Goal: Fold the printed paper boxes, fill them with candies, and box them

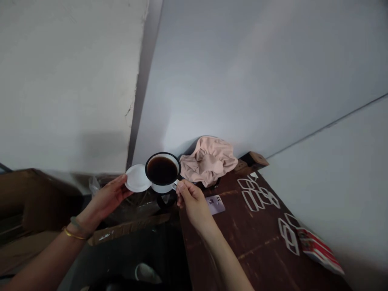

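A white mug (163, 188) with a black rim is held up in the middle of the view, with dark brown liquid (162, 170) inside. My right hand (191, 200) grips its handle on the right side. On the other side, my left hand (113, 194) pinches the edge of a round white lid (138, 178). The lid is close to the mug's left side; whether they touch I cannot tell. Wrist bands circle my left wrist. Beyond my right hand lies a pale pink cloth (210, 161), bunched up against the wall.
The dark red-brown table (224, 242) carries a light purple phone (216, 204), several white rounded frames (257, 198), a red and white packet (319, 250) and a brown box (253, 160). Cardboard boxes (45, 202) stand at the lower left. Pale walls rise behind.
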### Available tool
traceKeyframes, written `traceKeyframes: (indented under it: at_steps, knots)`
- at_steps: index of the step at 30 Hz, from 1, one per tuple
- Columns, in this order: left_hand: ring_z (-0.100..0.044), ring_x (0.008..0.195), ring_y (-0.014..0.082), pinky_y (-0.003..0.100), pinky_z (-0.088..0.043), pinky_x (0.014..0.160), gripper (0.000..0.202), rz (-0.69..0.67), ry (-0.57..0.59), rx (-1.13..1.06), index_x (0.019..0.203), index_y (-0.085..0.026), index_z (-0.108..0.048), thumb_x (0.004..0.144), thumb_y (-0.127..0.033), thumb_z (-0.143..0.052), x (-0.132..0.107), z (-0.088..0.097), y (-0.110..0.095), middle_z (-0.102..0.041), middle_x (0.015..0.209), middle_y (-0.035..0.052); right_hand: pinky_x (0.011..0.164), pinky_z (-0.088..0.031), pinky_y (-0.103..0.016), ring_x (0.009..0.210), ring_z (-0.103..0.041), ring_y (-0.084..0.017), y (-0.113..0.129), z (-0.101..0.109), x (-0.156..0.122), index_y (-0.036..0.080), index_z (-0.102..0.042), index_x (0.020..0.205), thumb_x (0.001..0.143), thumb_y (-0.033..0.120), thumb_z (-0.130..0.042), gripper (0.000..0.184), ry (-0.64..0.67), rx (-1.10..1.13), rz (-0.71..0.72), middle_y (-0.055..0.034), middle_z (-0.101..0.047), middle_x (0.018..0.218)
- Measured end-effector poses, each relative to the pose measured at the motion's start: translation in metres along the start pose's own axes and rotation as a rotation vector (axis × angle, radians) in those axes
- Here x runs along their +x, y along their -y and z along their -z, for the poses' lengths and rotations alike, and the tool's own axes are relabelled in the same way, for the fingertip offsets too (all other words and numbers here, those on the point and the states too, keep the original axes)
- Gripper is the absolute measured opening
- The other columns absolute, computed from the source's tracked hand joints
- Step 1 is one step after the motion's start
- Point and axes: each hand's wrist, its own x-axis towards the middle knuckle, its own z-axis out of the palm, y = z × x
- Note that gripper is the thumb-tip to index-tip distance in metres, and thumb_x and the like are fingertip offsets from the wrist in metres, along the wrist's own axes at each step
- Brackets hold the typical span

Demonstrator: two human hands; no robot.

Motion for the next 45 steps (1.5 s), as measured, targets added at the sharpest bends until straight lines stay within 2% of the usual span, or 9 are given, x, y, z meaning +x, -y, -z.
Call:
traceKeyframes:
  at_steps: [5,12,19,22,29,33,39,45]
  knots:
    - [-0.073,0.087,0.0233,0.030,-0.062,0.074,0.020,-0.014,-0.029,-0.024,0.105,-0.015,-0.074,0.088,-0.022,-0.066,0.011,0.009,0.002,-0.080,0.097,0.0084,0.045,-0.028,-0.022,0.045,-0.035,-0.008,-0.002,-0.005,0.011,0.021,-0.046,0.067,0.088,0.050,-0.049,0.036,0.021,-0.030,-0.033,0.0068,-0.040,0.051]
    - [-0.072,0.083,0.0218,0.028,-0.061,0.070,0.019,-0.016,-0.013,-0.017,0.103,-0.014,-0.075,0.088,-0.022,-0.065,0.009,0.012,-0.001,-0.079,0.094,0.0092,0.045,-0.029,-0.021,0.047,-0.036,-0.008,-0.004,-0.011,0.019,0.020,-0.046,0.066,0.087,0.050,-0.050,0.036,0.034,-0.048,-0.033,0.0057,-0.041,0.054]
    - [-0.073,0.090,0.0239,0.028,-0.061,0.072,0.023,-0.007,-0.024,-0.024,0.108,-0.015,-0.074,0.087,-0.021,-0.067,0.009,0.014,-0.003,-0.080,0.101,0.0119,0.044,-0.027,-0.021,0.046,-0.036,-0.009,-0.002,-0.016,0.028,0.021,-0.045,0.065,0.086,0.051,-0.051,0.037,0.030,-0.105,-0.022,0.0062,-0.037,0.052]
    - [-0.074,0.087,0.0232,0.027,-0.061,0.070,0.022,-0.010,-0.031,-0.034,0.106,-0.015,-0.074,0.086,-0.021,-0.068,0.009,0.014,-0.003,-0.080,0.099,0.0114,0.045,-0.028,-0.022,0.046,-0.037,-0.009,-0.002,-0.018,0.031,0.020,-0.044,0.064,0.086,0.050,-0.051,0.038,0.020,-0.129,0.015,0.0059,-0.037,0.054]
    - [-0.074,0.078,0.0192,0.026,-0.061,0.067,0.018,-0.019,-0.043,-0.052,0.103,-0.014,-0.074,0.091,-0.016,-0.061,0.010,0.015,-0.003,-0.081,0.092,0.0093,0.046,-0.029,-0.022,0.046,-0.037,-0.009,-0.002,-0.020,0.034,0.021,-0.046,0.063,0.086,0.049,-0.051,0.037,0.022,-0.129,0.003,0.0066,-0.038,0.052]
    - [-0.074,0.078,0.0182,0.026,-0.062,0.068,0.017,-0.021,-0.051,-0.060,0.102,-0.014,-0.074,0.090,-0.014,-0.062,0.008,0.016,-0.007,-0.081,0.091,0.0080,0.045,-0.028,-0.022,0.044,-0.036,-0.008,-0.005,-0.021,0.034,0.021,-0.045,0.064,0.084,0.053,-0.053,0.038,0.029,-0.037,-0.056,0.0069,-0.039,0.052]
    - [-0.073,0.077,0.0172,0.024,-0.061,0.067,0.016,-0.025,-0.071,-0.058,0.101,-0.018,-0.073,0.085,-0.019,-0.070,0.004,0.021,-0.013,-0.081,0.088,0.0032,0.053,-0.037,-0.023,0.051,-0.043,-0.008,-0.017,-0.022,0.031,0.019,-0.047,0.063,0.083,0.053,-0.056,0.040,0.043,0.155,0.000,0.0041,-0.044,0.063]
    - [-0.073,0.074,0.0175,0.024,-0.061,0.068,0.016,-0.010,-0.067,-0.028,0.096,-0.018,-0.074,0.080,-0.020,-0.076,0.004,0.025,-0.012,-0.081,0.085,0.0025,0.056,-0.037,-0.023,0.055,-0.042,-0.010,-0.027,-0.016,0.013,0.020,-0.048,0.066,0.084,0.057,-0.057,0.042,0.015,0.230,-0.006,0.0035,-0.044,0.065]
